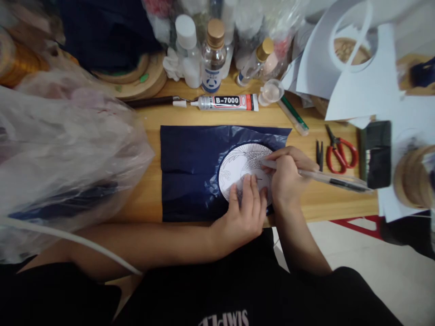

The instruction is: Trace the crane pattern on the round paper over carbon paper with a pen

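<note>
A round white paper disc [238,170] with a printed line drawing lies on a dark blue sheet [190,172] spread on the wooden table [152,122]. My left hand [243,213] rests flat on the disc's lower part, fingers stretched out and pressing it down. My right hand [288,176] is closed around a clear pen [326,178], whose tip touches the disc near its right side. The pen's barrel sticks out to the right over the table.
A B-7000 glue tube [226,102], bottles [213,54] and a small plastic cup [271,92] stand behind the sheet. Red scissors [340,151], black tweezers [319,155] and a black brush [377,154] lie at right. A large plastic bag [61,158] fills the left. White paper cutouts [356,68] lie back right.
</note>
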`<state>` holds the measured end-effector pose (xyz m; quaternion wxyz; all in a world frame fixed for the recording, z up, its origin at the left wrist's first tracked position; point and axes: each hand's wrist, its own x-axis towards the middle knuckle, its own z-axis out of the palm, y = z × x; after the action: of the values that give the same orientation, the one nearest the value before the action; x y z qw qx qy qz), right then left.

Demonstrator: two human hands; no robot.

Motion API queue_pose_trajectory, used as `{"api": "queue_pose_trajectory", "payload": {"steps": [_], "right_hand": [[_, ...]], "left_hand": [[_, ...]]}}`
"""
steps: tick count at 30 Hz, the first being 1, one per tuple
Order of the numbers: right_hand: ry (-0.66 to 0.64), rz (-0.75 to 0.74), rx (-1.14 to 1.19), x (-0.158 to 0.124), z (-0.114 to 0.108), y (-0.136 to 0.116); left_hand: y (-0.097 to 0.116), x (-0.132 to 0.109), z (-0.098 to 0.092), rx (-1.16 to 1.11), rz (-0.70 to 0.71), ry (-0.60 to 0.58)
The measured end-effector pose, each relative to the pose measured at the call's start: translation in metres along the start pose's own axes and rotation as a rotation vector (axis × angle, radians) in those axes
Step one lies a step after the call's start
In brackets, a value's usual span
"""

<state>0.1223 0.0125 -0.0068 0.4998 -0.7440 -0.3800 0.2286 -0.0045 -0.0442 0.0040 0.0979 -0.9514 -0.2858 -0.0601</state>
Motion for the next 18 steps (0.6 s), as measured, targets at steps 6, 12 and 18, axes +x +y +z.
{"api": "queue_pose_trajectory", "payload": {"steps": [6, 12, 18], "right_hand": [[-0.001, 0.014, -0.014, -0.0008, 0.0002, -0.0012], [0.033, 0.046, -0.002, -0.0006, 0.0018, -0.0029], [0.039, 0.047, 0.016, 0.0002, 0.0016, -0.0036]], "left_hand": [[0.0003, -0.0001, 0.0001, 0.013, -0.004, 0.007], [-0.0002, -0.0002, -0.0005, -0.006, 0.004, -0.005], [-0.0004, 0.0003, -0.0015, -0.025, 0.002, -0.002]]}}
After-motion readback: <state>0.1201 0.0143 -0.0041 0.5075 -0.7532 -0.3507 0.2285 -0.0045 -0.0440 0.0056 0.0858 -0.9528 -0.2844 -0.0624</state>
